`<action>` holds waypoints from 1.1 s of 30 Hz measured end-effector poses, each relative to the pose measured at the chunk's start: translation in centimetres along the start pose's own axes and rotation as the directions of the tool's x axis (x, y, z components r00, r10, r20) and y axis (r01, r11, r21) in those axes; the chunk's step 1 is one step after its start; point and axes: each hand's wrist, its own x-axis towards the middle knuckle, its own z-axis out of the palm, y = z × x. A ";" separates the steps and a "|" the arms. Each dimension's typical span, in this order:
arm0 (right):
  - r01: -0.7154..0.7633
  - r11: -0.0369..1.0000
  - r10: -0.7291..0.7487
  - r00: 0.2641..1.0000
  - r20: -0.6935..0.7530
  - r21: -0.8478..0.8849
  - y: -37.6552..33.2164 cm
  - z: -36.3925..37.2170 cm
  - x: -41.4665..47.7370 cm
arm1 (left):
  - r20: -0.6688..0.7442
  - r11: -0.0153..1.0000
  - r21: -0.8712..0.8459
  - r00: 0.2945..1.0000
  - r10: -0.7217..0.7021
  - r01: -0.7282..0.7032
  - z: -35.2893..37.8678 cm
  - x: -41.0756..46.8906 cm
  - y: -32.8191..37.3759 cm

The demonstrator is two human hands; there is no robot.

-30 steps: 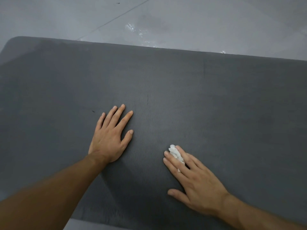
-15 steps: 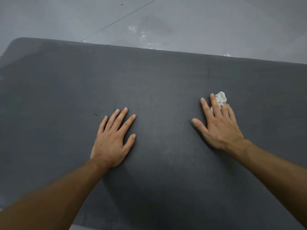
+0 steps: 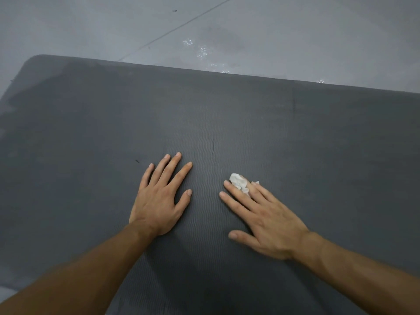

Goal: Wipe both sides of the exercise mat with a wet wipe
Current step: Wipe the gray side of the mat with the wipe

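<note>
A dark grey ribbed exercise mat (image 3: 295, 137) lies flat on the floor and fills most of the view. My left hand (image 3: 160, 196) rests flat on the mat near its middle, fingers spread and straight. My right hand (image 3: 266, 217) lies to its right, fingers straight, pressing a crumpled white wet wipe (image 3: 238, 183) onto the mat. Most of the wipe is hidden under the fingers; a bunch of it sticks out between the fingertips.
Grey floor (image 3: 91, 26) lies beyond the mat's far edge, with small wet glints (image 3: 202, 51) near that edge. The mat's rounded far left corner (image 3: 36, 62) is in view. A paler smeared patch shows on the mat at far left.
My right hand slid the wipe away to the far right, then back toward me and left, ending next to the left hand. The left hand stayed pressed on the mat.
</note>
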 end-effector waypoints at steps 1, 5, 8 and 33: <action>-0.026 1.000 0.026 1.000 -0.014 -0.007 0.6 -0.2 0.4 | -0.002 1.000 -0.001 1.000 0.001 -0.001 0.0 0.0 0.0; -0.281 0.960 0.280 0.953 -0.116 0.012 5.3 -1.7 3.3 | 0.013 1.000 -0.008 1.000 0.000 0.000 -0.1 0.1 0.0; -0.466 0.885 0.463 0.874 -0.147 0.016 9.6 -3.2 4.8 | 0.016 1.000 -0.006 1.000 0.001 -0.001 -0.1 0.0 0.0; -0.393 0.919 0.389 0.908 -0.155 0.002 10.9 -6.7 12.3 | 0.070 1.000 -0.002 0.998 -0.004 0.004 -0.5 0.2 0.0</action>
